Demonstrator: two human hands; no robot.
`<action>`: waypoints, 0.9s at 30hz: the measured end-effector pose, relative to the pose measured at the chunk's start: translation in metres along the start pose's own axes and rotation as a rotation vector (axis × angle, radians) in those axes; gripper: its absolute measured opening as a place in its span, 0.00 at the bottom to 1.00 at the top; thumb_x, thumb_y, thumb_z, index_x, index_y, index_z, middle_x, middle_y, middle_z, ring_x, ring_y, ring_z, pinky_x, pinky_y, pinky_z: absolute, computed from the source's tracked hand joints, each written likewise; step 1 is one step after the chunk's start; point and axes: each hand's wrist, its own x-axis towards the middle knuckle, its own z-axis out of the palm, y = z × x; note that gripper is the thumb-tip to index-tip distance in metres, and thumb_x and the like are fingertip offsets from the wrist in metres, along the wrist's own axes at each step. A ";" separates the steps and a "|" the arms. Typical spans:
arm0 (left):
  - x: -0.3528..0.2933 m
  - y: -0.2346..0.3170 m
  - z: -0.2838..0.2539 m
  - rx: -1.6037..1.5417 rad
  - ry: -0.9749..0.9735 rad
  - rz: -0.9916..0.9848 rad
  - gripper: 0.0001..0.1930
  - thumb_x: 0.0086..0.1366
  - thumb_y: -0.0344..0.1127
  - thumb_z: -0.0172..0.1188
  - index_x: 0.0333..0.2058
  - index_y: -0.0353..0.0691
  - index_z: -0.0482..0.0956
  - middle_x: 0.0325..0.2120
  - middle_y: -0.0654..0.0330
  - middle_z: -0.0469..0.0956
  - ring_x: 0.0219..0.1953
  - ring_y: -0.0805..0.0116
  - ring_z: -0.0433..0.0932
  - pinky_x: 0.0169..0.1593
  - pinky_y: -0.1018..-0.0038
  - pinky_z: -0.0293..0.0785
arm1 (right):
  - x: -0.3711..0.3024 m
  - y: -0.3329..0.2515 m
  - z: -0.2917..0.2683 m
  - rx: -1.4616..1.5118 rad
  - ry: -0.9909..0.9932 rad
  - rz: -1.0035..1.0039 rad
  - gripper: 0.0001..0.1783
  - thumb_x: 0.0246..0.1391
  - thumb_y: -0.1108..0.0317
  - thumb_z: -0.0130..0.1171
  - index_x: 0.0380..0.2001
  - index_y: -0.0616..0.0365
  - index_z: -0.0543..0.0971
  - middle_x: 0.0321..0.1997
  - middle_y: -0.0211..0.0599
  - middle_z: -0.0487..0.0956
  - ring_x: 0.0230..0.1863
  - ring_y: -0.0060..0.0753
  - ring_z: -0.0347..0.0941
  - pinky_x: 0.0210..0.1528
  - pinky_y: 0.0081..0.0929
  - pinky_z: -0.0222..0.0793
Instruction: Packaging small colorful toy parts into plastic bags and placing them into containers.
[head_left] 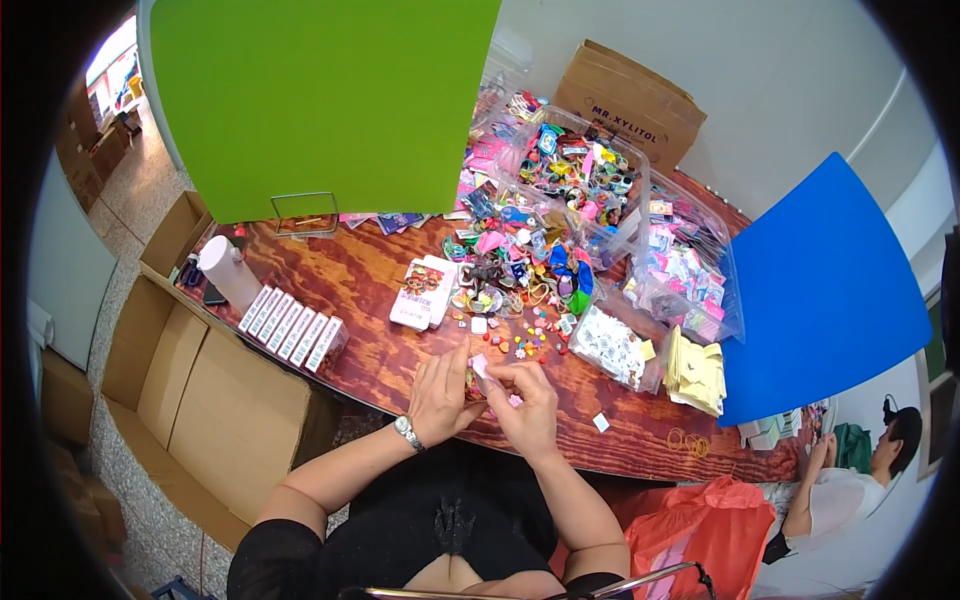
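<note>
Close to the table's front edge, my left hand point(440, 392), with a watch point(405, 432) on its wrist, has its fingers bent around a small pink-and-white item point(480, 367). My right hand point(525, 408) pinches the same item from the other side. Its exact kind is too small and too covered by the fingers to tell. Just beyond my hands lie a tiny white square piece point(479, 326) and scattered small colourful trinkets point(525, 343). Flat printed cards point(422, 292) rest in a stack further up. A loose white square point(601, 422) lies to the right of my right hand.
Behind stand clear bins point(640, 190) and a heap of trinkets point(520, 260). Boxes in a row point(292, 328) and a pale cup point(228, 270) are left. Yellow packets point(695, 372), rubber bands point(688, 443), a blue panel point(830, 300) and another person point(850, 490) are right.
</note>
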 end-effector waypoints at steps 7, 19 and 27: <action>-0.006 0.001 0.009 0.157 0.003 0.017 0.54 0.44 0.38 0.73 0.65 0.17 0.53 0.50 0.38 0.71 0.42 0.44 0.73 0.45 0.56 0.68 | -0.007 0.008 0.001 -0.158 -0.003 -0.222 0.14 0.54 0.78 0.66 0.46 0.61 0.84 0.40 0.42 0.82 0.39 0.35 0.81 0.41 0.28 0.76; -0.005 0.000 0.006 0.169 -0.085 -0.106 0.52 0.47 0.42 0.70 0.67 0.23 0.55 0.53 0.42 0.69 0.45 0.48 0.69 0.46 0.55 0.65 | -0.024 0.010 0.023 -0.284 0.121 -0.322 0.19 0.60 0.77 0.61 0.55 0.61 0.79 0.47 0.48 0.83 0.47 0.45 0.81 0.49 0.33 0.77; -0.010 -0.030 -0.015 -0.123 0.099 0.044 0.59 0.49 0.47 0.78 0.70 0.29 0.48 0.67 0.40 0.56 0.68 0.39 0.58 0.70 0.44 0.53 | 0.000 0.062 0.015 0.895 0.093 0.459 0.18 0.68 0.73 0.52 0.60 0.59 0.72 0.57 0.36 0.76 0.54 0.26 0.75 0.56 0.30 0.74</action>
